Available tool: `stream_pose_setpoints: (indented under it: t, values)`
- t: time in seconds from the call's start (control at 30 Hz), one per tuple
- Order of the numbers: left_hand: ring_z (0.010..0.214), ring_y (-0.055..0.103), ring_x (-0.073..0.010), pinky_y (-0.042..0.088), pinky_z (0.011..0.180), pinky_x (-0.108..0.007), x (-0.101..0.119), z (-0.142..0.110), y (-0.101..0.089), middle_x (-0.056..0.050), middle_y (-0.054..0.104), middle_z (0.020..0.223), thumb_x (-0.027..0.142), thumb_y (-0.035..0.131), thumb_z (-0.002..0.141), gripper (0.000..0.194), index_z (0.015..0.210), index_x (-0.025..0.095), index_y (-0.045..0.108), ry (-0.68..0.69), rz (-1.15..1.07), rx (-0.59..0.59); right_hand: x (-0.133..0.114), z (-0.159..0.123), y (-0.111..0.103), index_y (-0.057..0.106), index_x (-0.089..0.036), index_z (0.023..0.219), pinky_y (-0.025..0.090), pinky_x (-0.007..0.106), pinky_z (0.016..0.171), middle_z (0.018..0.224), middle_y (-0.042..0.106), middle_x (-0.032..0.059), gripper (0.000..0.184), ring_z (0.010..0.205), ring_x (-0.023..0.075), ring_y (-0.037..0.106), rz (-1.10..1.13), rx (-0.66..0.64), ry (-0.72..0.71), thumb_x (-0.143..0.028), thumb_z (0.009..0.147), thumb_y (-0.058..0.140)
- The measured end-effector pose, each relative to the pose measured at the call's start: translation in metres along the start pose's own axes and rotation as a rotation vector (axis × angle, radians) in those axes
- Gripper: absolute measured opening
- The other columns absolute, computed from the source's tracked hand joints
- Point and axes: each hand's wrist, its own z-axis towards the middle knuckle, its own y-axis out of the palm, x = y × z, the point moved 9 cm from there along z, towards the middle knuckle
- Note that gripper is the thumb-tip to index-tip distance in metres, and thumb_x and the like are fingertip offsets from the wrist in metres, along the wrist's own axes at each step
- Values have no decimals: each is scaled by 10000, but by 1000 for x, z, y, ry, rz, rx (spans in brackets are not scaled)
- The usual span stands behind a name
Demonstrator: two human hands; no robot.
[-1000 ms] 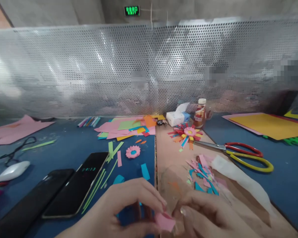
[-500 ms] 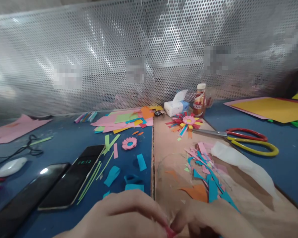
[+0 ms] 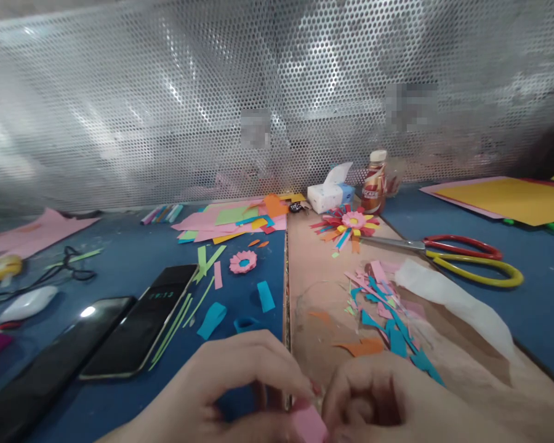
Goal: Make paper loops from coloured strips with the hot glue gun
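Note:
Both my hands meet at the bottom of the view over the seam between the blue table and a brown cardboard board. My left hand and my right hand have their fingers curled and pinch a small pink paper piece between them. Just beyond my fingers lie blue paper strips and a heap of pink and blue paper scraps.
Two dark phones lie at the left. Red-and-yellow scissors, a white tissue sheet, a paper flower, a small pink flower, a tissue box, a bottle and coloured paper sheets lie further back before a perforated metal screen.
The view has dropped since a second ago, hiding the exit sign. My hands kept working the pink piece, which shows again below my fingers.

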Motion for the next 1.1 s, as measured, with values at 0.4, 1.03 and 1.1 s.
stream_pose_setpoints:
  t: [0.4,1.03,1.1]
  values:
    - [731,601,-125,479,643,-184,-7,0,8,-37,652,808,119,622,732,151,870,175,643,-82,-47,-35,4,1,5,533,-148,631,162,143,377,461,400,-93,223,405,-1,295,64,-74,108,-268,628,721]
    - [735,597,-107,476,673,-194,-15,-4,9,-3,623,825,123,623,731,154,866,195,639,-215,-134,-26,8,2,8,516,-147,614,177,128,313,389,413,-120,145,298,-20,305,79,-92,183,-161,660,652]
    - [744,602,-111,479,676,-194,-13,-4,9,-11,624,831,128,620,736,143,865,187,638,-211,-142,-27,9,3,8,529,-140,623,173,133,336,411,417,-115,185,332,-23,315,88,-88,186,-203,617,703]
